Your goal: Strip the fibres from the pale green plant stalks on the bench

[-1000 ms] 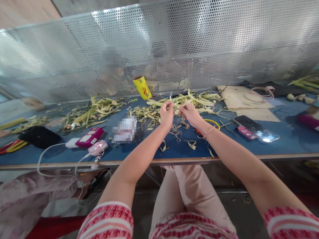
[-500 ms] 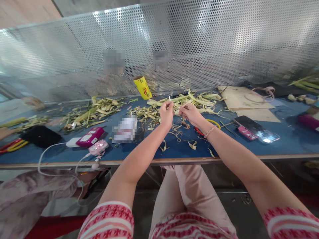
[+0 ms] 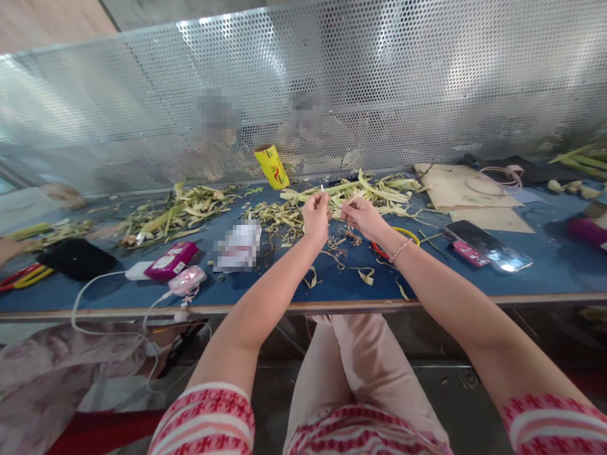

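My left hand (image 3: pixel 315 218) is closed in a pinch above a heap of pale green plant strips (image 3: pixel 379 193). A short pale plant strip (image 3: pixel 323 188) pokes up from its fingertips. Just to the right, my right hand (image 3: pixel 364 216) is also closed in a pinch, with a pale strip (image 3: pixel 351 200) showing at its fingers. A small gap lies between the two hands. The far ends of what I hold are hard to make out. Dry scraps and curled peelings (image 3: pixel 366 276) lie beneath and in front of my hands.
On the blue table (image 3: pixel 284 287) stands a yellow tube (image 3: pixel 272 167) near a perforated metal screen (image 3: pixel 408 76). Left are another plant heap (image 3: pixel 184 212), a magenta device (image 3: pixel 172 260) and a black pouch (image 3: pixel 77 259). Right are a phone (image 3: pixel 488 245) and cardboard (image 3: pixel 465 186). Another person's hand (image 3: pixel 9 251) shows far left.
My left hand has shifted very slightly, and my right hand stays almost still. Both keep their pinch. The other person's hand at the far left has moved a little.
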A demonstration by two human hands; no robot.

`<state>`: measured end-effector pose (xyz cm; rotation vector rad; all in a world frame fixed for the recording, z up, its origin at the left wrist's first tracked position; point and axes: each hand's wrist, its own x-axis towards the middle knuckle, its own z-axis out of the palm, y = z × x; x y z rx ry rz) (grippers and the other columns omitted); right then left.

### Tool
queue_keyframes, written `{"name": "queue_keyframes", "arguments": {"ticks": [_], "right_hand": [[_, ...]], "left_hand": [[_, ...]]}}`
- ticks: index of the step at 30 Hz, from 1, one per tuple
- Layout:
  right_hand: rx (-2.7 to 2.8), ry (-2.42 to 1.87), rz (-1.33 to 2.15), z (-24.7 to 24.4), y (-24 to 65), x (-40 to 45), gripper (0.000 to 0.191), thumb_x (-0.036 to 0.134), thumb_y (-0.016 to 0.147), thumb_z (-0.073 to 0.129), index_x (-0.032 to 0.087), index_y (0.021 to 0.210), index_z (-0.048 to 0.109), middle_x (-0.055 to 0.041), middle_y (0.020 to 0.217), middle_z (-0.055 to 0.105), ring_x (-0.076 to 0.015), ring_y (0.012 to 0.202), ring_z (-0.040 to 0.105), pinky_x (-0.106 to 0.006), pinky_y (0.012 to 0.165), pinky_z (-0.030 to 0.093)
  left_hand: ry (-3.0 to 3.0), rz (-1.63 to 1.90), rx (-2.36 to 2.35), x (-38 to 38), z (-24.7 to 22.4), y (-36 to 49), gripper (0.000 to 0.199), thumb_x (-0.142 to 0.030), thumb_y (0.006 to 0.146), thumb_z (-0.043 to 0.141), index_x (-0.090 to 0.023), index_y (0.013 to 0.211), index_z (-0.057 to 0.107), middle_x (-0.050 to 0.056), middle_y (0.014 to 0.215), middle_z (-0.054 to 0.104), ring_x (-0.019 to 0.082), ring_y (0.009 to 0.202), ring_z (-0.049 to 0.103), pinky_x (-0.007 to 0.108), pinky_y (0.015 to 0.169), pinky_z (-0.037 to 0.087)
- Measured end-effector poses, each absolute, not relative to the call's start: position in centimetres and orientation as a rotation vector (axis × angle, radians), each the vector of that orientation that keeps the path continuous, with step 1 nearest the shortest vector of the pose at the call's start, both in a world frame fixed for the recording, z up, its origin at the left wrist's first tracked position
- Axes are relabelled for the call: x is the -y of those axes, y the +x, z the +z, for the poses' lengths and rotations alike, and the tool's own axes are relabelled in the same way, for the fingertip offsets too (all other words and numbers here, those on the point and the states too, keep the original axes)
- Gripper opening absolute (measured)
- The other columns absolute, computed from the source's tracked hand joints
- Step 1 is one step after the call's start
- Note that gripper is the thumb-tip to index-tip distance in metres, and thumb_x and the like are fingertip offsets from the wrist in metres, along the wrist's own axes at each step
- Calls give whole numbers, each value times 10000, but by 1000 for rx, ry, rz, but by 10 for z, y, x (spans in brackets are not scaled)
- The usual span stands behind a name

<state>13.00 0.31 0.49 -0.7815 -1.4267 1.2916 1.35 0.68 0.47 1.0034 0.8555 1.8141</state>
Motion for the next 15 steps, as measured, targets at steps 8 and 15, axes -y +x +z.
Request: {"name": "queue_keyframes", "arguments": {"ticks": [8,15], "right_hand": [[1415,-765,1312,5,131,-3,256,256,831,628,185,644,468,54,509,478,-27,387,278,-190,390,215],[1444,-779,1196,2,133,-10,296,397,752,692,197,702,481,50,563,545,-40,397,327,-209,401,249]], "left_hand": [[971,1809,-828,-6,9,14,155,-259,815,663,-150,788,557,-40,665,515,1,414,245,183,397,191],[1111,1773,-842,-5,10,11,123,-259,831,640,-167,831,559,-38,699,505,3,411,268,188,390,219]]}}
